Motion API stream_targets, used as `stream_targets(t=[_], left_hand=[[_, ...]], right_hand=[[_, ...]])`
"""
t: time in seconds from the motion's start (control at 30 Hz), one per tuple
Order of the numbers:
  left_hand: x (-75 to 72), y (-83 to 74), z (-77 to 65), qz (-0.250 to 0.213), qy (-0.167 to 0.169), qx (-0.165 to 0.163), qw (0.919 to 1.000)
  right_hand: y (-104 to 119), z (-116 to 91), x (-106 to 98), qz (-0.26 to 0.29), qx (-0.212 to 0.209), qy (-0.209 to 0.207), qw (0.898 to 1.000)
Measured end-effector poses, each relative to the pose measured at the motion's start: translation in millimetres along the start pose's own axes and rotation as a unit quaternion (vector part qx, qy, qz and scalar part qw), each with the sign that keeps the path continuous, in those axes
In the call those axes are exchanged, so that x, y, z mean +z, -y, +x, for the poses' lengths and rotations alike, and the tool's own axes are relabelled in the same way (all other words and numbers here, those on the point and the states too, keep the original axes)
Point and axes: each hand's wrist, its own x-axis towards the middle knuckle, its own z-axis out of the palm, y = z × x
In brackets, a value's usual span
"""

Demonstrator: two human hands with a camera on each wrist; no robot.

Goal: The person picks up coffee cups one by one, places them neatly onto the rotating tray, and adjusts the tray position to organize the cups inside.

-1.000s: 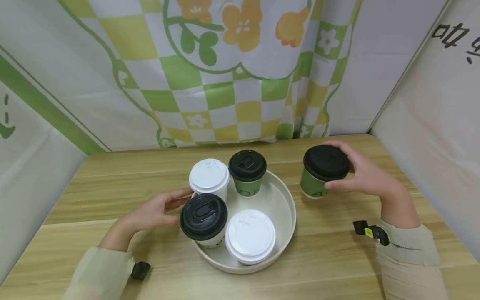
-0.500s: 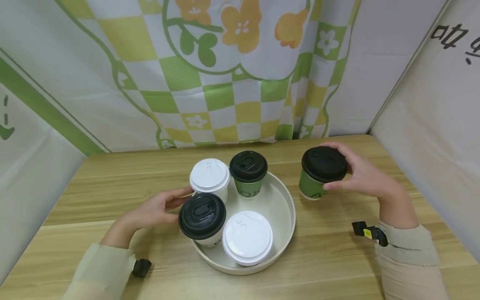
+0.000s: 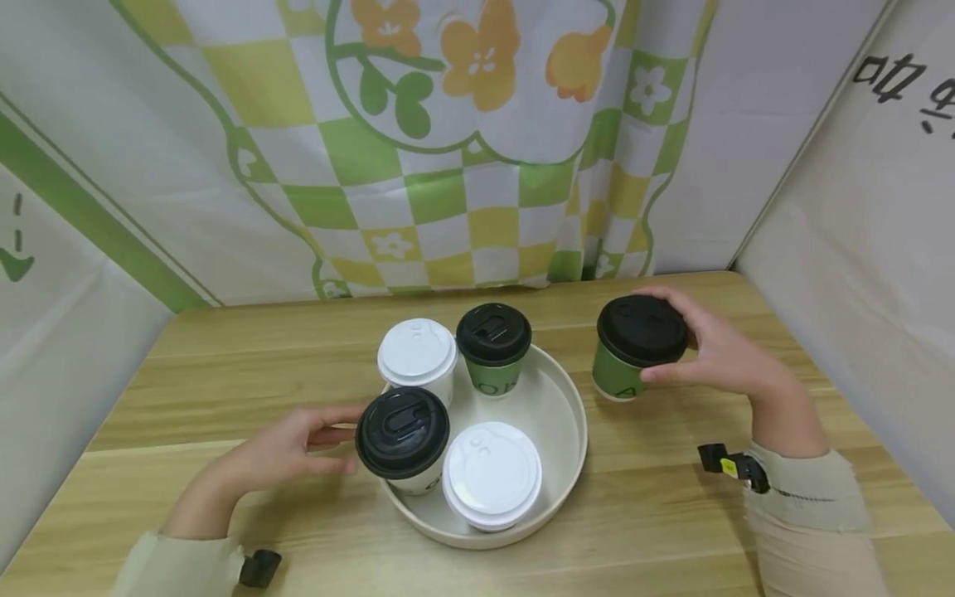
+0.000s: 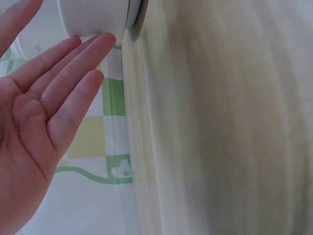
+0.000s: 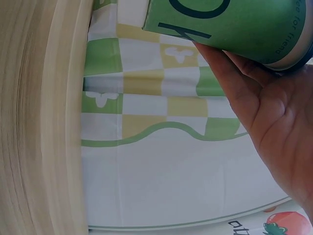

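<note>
My right hand (image 3: 712,352) grips a green paper cup with a black lid (image 3: 618,371) to the right of the round tray (image 3: 573,448). In the right wrist view, the base of this green cup (image 5: 234,24) shows off the tabletop. My left hand (image 3: 287,452), fingers extended and palm (image 4: 29,132) visible in the left wrist view, is at the tray's left side. Closest to it is a white cup with a black lid (image 3: 404,433). Also standing in the tray are a white-lidded cup (image 3: 416,351) behind, another white-lidded cup (image 3: 492,474) in front, and a green black-lidded cup (image 3: 496,375).
The wooden table (image 3: 642,531) runs back to a checked, flowered curtain (image 3: 448,199). White cloth walls (image 3: 858,232) enclose both sides. A black strap device (image 3: 734,467) sits on the right sleeve, and a black device (image 3: 259,569) on the left.
My left hand has drawn back to the left and toward me, away from the cups. The right hand has shifted slightly left with the green cup. The cups in the tray barely differ.
</note>
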Motion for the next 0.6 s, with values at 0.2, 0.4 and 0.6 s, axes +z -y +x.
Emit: stream_targets(t=[0.2,0.4,0.6], left_hand=[[4.9,-2.5,-2.0,-0.003,-0.007,-0.02,0.9998],[5.9,-2.4,-1.3,0.003,-0.017,-0.021,0.9996],[4.6,-0.1,2.5,0.001,-0.02,-0.031,0.9993]], right_hand=[[1.6,0.1,0.1,0.0,-0.003,-0.003,1.0],[3.2,0.4,0.7,-0.003,-0.008,0.001,1.0],[4.7,-0.6,1.2,-0.008,0.001,0.0,1.0]])
